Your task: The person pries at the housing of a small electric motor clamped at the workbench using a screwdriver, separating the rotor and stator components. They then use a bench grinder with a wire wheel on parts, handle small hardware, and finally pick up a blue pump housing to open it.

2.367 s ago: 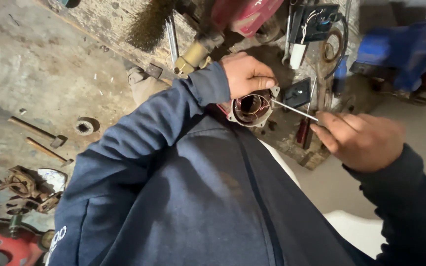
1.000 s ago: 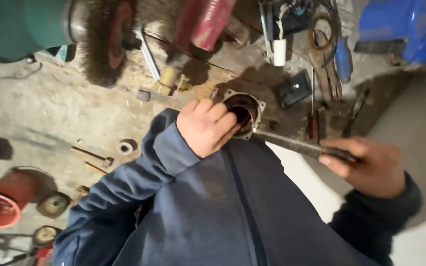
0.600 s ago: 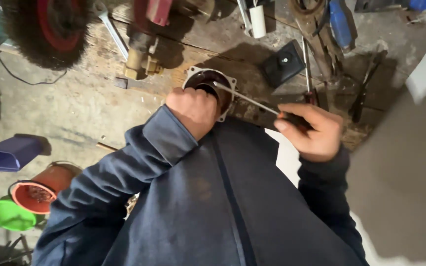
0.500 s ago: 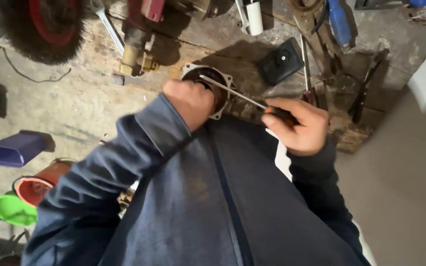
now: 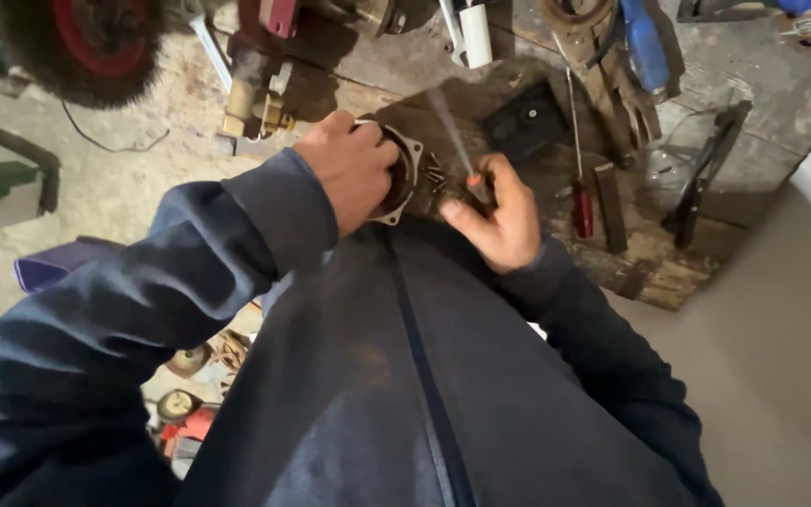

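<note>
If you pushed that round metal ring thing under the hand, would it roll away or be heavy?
The metal ring looks thick and solid, so it is probably heavy for its size. Its flange has corners, so it would likely slide rather than roll. The left hand presses on it while the right hand holds a thin tool, so it may shift if let go.

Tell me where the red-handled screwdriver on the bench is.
The screwdriver lies on the wooden bench, right of the right hand, beside a dark bar.
</note>
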